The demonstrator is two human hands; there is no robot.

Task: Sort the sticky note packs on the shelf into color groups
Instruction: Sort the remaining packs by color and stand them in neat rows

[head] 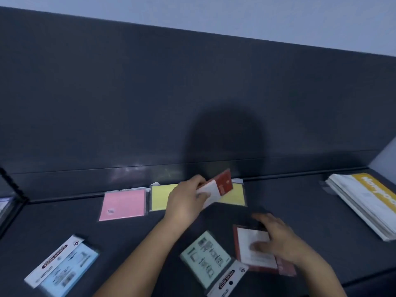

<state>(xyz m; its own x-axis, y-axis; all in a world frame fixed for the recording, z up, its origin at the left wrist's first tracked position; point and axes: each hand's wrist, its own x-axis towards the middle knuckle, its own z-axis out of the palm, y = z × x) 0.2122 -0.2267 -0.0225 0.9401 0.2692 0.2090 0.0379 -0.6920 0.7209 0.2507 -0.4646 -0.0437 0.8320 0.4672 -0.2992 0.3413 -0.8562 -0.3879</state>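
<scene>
Blue pack [64,269]: nearest on the left, flat on the shelf [310,213], white header card turned toward the far left
Green pack [205,257]: near the middle, flat, its header card pointing at the near edge; just beside the lying red pack, left of it
Lying red pack [244,249]: flat on the shelf at near right, white face up inside a dark red border
Right hand [278,241]: laid over the lying red pack, fingers reaching its far edge, thumb on the white face; motion blur hides whether it grips or only presses
Left hand [184,200]: further in, fingers and thumb pinching the lifted red pack by its white end
Lifted red pack [224,185]: off the shelf and tilted, red end up and to the right, above the yellow pack
Pink pack [124,203]: flat at the back, left of the yellow one, edges just beside each other
Yellow pack [159,197]: flat against the back, its middle hidden by the left hand
Paper stack [364,202]: far right, well apart from the packs, yellow print on top
Back panel [150,103]: dark, upright behind the shelf, a rounded shadow on it
</scene>
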